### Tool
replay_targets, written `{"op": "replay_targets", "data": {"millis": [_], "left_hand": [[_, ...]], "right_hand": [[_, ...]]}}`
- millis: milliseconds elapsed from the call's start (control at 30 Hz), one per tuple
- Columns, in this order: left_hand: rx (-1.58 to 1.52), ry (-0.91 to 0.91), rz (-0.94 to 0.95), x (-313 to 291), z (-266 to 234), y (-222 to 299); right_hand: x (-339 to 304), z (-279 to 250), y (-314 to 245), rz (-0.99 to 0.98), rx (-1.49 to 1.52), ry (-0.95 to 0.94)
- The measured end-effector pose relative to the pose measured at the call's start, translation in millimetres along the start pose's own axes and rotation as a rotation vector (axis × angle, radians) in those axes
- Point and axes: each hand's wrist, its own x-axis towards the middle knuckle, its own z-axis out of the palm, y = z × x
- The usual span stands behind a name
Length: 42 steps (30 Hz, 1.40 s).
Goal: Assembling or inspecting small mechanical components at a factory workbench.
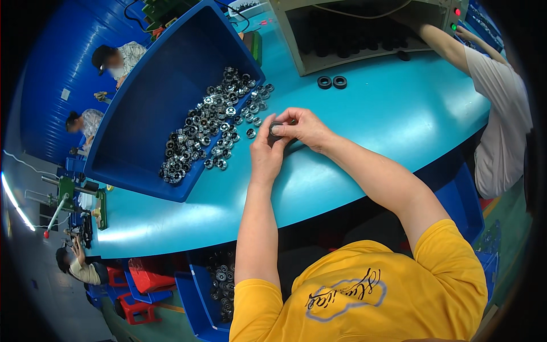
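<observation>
My left hand [266, 154] and my right hand [310, 130] meet above the turquoise table, both closed on one small black tyre [275, 129]. Fingers cover most of it, so I cannot tell whether a hub sits inside. Just left of my hands, shiny chrome wheel hubs [221, 151] spill from the tipped blue bin [142, 114] onto the tabletop. Beyond my right hand, two black tyres [332, 82] lie side by side.
A metal box [301, 57] full of black tyres stands at the far edge, where a co-worker's arm [444, 48] reaches in. A green hand press [67, 191] is at the left. Below the table, another blue bin [199, 296] holds round parts.
</observation>
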Motion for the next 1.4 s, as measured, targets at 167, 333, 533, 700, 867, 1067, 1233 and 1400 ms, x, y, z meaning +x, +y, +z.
{"op": "replay_targets", "data": {"millis": [167,333,533,700,867,1067,1233,1400], "left_hand": [[0.375,0.033,0.13,-5,2,9],[0.567,0.083,0.226,-6,2,7],[-0.192,0.036,-0.129,-2,-1,23],[-0.328,0.007,-0.211,-3,-4,33],[-0.262,0.017,-0.127,-4,4,25],[-0.165,-0.006,-0.073,-3,-2,19],[-0.308,-0.038,-0.14,0,-10,28],[-0.286,-0.023,-0.124,-1,-10,25]], "right_hand": [[-3,5,1,-0.028,-0.059,0.092],[-10,11,-3,-0.198,-0.413,0.22],[-3,0,-8,0.01,0.011,-0.025],[-6,-4,-13,0.125,0.221,-0.117],[0,-5,0,-0.015,0.02,0.011],[-3,-9,-3,0.086,0.216,-0.11],[-3,-12,-14,0.112,0.255,-0.168],[-4,-6,-13,0.057,0.156,-0.107]]}}
